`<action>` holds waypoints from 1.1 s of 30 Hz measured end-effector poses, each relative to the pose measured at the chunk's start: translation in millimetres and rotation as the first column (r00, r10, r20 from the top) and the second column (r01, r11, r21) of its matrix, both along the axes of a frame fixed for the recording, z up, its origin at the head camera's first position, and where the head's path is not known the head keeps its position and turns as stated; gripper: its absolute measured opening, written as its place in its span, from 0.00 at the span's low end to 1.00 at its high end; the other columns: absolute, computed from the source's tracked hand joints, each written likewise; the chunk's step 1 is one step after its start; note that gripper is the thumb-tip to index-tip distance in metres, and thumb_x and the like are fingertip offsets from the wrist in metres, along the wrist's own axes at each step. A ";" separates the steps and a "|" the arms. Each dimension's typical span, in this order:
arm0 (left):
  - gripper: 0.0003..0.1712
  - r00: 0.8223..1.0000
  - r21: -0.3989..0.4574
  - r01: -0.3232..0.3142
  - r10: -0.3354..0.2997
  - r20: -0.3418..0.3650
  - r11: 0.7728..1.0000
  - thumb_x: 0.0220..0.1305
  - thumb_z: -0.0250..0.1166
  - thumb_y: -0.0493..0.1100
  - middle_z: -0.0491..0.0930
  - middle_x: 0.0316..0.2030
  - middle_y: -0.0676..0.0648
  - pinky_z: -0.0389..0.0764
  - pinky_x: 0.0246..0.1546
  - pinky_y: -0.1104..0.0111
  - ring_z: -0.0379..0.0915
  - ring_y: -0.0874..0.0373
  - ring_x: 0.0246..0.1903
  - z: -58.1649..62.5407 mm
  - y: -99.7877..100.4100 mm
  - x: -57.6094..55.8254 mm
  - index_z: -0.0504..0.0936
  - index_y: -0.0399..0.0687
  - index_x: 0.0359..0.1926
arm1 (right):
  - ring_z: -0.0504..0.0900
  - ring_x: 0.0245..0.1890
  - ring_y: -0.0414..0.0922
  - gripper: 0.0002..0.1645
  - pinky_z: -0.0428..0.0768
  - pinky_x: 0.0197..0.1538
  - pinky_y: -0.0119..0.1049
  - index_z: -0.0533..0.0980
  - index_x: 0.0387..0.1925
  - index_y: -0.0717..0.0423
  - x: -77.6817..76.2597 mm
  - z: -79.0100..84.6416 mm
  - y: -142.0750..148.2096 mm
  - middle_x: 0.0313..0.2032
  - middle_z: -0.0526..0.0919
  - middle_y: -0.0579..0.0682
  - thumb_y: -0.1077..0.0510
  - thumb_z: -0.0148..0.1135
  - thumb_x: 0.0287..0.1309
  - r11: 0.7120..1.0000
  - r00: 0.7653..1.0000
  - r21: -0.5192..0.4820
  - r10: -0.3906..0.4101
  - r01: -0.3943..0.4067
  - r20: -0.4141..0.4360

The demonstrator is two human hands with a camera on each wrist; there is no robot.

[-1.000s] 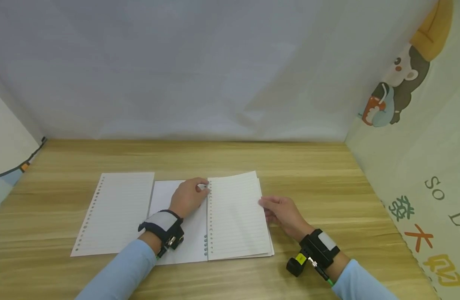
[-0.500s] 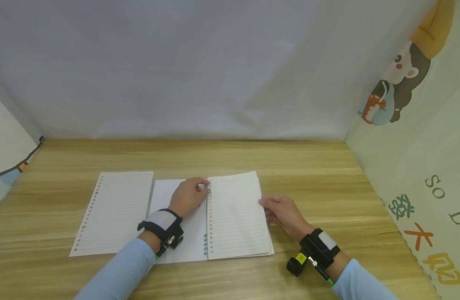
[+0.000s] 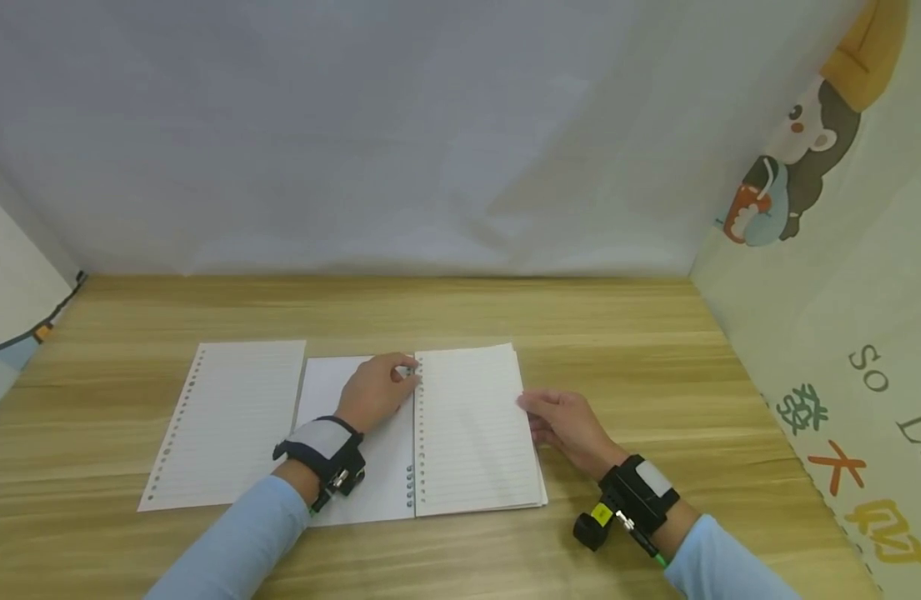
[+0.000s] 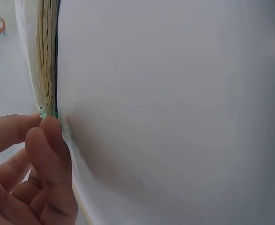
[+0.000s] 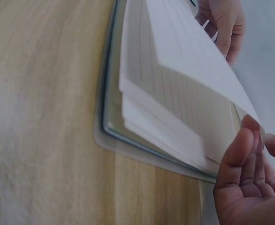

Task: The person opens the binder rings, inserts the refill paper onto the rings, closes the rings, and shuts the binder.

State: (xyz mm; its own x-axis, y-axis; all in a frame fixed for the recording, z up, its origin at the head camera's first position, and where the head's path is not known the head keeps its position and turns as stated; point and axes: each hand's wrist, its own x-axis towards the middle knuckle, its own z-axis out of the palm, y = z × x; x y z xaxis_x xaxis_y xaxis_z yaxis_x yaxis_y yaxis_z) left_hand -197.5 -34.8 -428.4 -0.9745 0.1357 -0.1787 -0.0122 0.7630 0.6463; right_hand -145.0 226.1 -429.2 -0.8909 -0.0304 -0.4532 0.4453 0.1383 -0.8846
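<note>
An open loose-leaf notebook [image 3: 471, 450] lies on the table, its lined pages on the right and a white cover [image 3: 381, 467] folded out to the left. Along the spine run small green binding rings [image 3: 411, 487]. My left hand [image 3: 373, 393] pinches the notebook at the top of the spine, thumb and forefinger by the ring in the left wrist view. With thumb and fingers, my right hand [image 3: 568, 425] holds the right edge of the top lined sheet [image 5: 198, 51]. That sheet is lifted off the pages [image 5: 161, 133] beneath in the right wrist view.
A separate lined sheet [image 3: 227, 425] with punched holes down its left side lies left of the notebook, close to its cover. Behind the wooden table [image 3: 618, 333] stands a pale backdrop [image 3: 355, 150]; a printed wall sheet [image 3: 828, 333] borders the right.
Both hands keep nearly the same hold and place. The view has tilted very slightly, and the top sheet's far right corner sits a touch lower.
</note>
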 end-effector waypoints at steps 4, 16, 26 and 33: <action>0.19 1.000 -0.007 0.000 0.000 -0.003 1.000 0.63 0.60 0.47 0.81 0.37 0.45 0.70 0.28 0.68 0.73 0.55 0.31 0.5 -0.1 -0.2 0.78 0.50 0.54 | 0.80 0.33 0.41 0.22 0.78 0.39 0.32 0.72 0.54 0.67 -0.6 0.2 -1.4 0.37 0.82 0.51 0.57 0.56 0.63 1.000 1.000 -0.002 -0.003 0.003 0.007; 0.22 1.000 -0.012 0.007 -0.007 0.000 1.000 0.64 0.58 0.47 0.81 0.39 0.44 0.71 0.31 0.67 0.73 0.55 0.33 0.2 0.5 0.7 0.74 0.49 0.58 | 0.80 0.35 0.40 0.24 0.78 0.42 0.31 0.70 0.56 0.67 -1.8 0.9 -3.1 0.40 0.82 0.51 0.57 0.56 0.63 1.000 1.000 -0.030 0.002 -0.002 -0.020; 0.22 1.000 -0.027 0.028 -0.028 -0.010 0.999 0.65 0.58 0.46 0.80 0.37 0.44 0.69 0.29 0.69 0.73 0.55 0.32 0.0 0.2 1.6 0.74 0.49 0.59 | 0.80 0.35 0.41 0.22 0.78 0.41 0.32 0.70 0.55 0.67 0.2 -0.5 -3.2 0.40 0.81 0.52 0.58 0.54 0.64 1.000 1.000 -0.018 0.000 -0.001 -0.018; 0.22 0.999 -0.032 0.036 -0.037 -0.022 0.999 0.64 0.58 0.45 0.80 0.34 0.45 0.68 0.27 0.69 0.71 0.56 0.30 0.4 0.4 1.7 0.74 0.47 0.59 | 0.79 0.35 0.40 0.22 0.78 0.42 0.32 0.70 0.55 0.68 -0.2 1.1 -4.3 0.41 0.81 0.52 0.58 0.53 0.64 1.000 1.000 -0.025 0.006 -0.007 -0.028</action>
